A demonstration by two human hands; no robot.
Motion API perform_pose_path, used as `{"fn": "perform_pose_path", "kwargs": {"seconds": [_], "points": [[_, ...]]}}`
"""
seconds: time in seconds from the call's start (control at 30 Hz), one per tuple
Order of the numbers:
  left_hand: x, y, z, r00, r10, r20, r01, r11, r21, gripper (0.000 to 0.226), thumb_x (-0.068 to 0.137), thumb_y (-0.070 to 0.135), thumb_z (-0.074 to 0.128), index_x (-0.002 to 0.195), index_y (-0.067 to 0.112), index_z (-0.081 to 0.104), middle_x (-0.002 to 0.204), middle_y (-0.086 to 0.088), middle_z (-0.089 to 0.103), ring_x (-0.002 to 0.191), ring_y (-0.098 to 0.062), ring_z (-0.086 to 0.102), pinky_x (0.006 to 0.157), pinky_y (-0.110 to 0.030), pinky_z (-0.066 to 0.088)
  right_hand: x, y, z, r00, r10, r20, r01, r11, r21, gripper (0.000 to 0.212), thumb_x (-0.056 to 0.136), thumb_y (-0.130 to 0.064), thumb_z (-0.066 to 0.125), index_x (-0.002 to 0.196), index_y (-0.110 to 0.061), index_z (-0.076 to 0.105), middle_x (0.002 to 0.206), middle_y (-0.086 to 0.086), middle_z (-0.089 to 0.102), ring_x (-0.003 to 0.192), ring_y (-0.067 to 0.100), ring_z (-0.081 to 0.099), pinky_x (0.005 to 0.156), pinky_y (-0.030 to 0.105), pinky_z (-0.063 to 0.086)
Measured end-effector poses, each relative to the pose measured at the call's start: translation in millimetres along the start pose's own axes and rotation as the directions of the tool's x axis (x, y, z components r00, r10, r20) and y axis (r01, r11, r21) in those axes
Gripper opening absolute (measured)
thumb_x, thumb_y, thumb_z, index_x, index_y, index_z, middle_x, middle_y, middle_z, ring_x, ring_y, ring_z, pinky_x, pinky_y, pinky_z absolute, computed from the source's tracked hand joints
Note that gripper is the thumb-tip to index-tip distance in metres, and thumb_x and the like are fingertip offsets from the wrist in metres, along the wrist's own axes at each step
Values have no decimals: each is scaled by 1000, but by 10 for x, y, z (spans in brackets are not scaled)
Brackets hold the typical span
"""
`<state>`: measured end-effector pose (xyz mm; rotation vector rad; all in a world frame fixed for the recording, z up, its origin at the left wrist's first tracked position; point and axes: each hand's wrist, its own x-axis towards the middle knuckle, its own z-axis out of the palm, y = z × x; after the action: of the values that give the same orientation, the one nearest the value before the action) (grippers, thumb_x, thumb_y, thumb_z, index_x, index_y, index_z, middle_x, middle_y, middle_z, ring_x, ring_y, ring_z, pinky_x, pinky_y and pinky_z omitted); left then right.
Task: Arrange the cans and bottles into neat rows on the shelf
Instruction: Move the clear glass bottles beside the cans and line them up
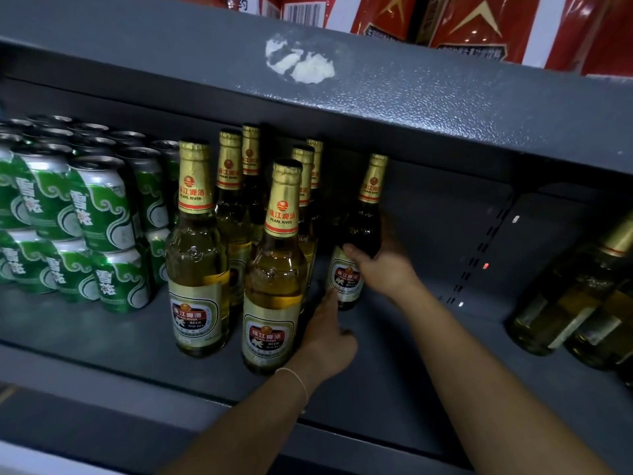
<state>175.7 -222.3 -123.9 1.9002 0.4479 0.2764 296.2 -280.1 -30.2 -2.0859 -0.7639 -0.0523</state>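
Several gold-capped Pearl River beer bottles stand in rows on the grey shelf. My right hand grips one bottle around its middle, upright at the right end of the group, deep in the shelf. My left hand rests beside the front bottle, fingers against its lower right side; whether they curl around it is hidden. Another front bottle stands to its left. Green cans sit stacked two high at the left.
The upper shelf's thick front edge hangs low over the bottles, with red cartons on top. More bottles stand tilted at the far right. Bare shelf floor lies between my right arm and those bottles.
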Motion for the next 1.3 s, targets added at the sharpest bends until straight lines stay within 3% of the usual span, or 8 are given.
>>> {"fn": "perform_pose_path", "kwargs": {"seconds": [0.3,0.37,0.47,0.57,0.67,0.93,1.17,1.3], "points": [[-110,70,-23,994,82,-76,-73,990,118,72,90,9,54,154,18,20,158,-1,23,144,-17,26,118,-32,25,-105,28,-35,995,100,19,-101,993,60,73,79,-56,68,141,-24,45,130,2,61,119,20,59,102,40,50],[-172,92,-12,983,147,-107,-132,982,132,67,89,9,53,151,17,28,152,-4,35,139,-19,35,114,-33,33,-198,74,-123,994,108,-30,-106,992,64,68,81,-56,68,135,-20,50,124,4,64,115,21,61,99,38,51],[-238,173,22,957,263,-121,-241,955,172,59,87,8,54,144,17,40,138,1,49,129,-17,47,105,-26,39,-351,172,-361,980,117,-159,-108,992,62,87,69,-73,58,134,-15,54,125,7,65,115,21,62,100,37,51],[-255,361,105,958,277,-73,-269,958,102,62,87,10,54,145,19,39,139,9,47,130,-12,45,108,-24,36,-511,295,-716,949,78,-306,-74,997,25,62,83,-51,66,129,-10,55,110,8,70,102,23,66,90,36,53],[-218,571,323,947,315,-63,-311,948,68,66,82,20,52,147,13,38,146,-5,47,136,-19,43,114,-39,36,-702,427,-1121,906,109,-410,-112,994,18,43,90,-35,68,119,-6,59,101,8,70,96,26,67,87,39,54],[-106,1214,1088,901,429,61,-430,903,4,55,90,1,52,144,7,40,144,-9,48,132,-20,47,111,-40,39,-1234,721,-2062,802,133,-582,-188,982,-33,38,92,-24,66,125,-7,58,109,8,66,100,21,61,84,20,42],[27,1578,1588,878,444,177,-453,892,12,58,92,4,48,147,13,34,146,-7,43,135,-20,42,112,-40,38,-1234,1038,-2666,845,191,-499,-311,935,-169,36,93,-24,61,125,-9,56,116,13,65,109,34,60,93,38,50],[75,1627,1698,876,427,222,-452,889,75,61,92,10,49,150,18,30,149,-6,41,137,-19,40,112,-41,37,-1012,1208,-2777,882,258,-394,-349,920,-178,50,91,-25,63,137,-11,48,130,11,58,119,30,55,100,34,45]]}}
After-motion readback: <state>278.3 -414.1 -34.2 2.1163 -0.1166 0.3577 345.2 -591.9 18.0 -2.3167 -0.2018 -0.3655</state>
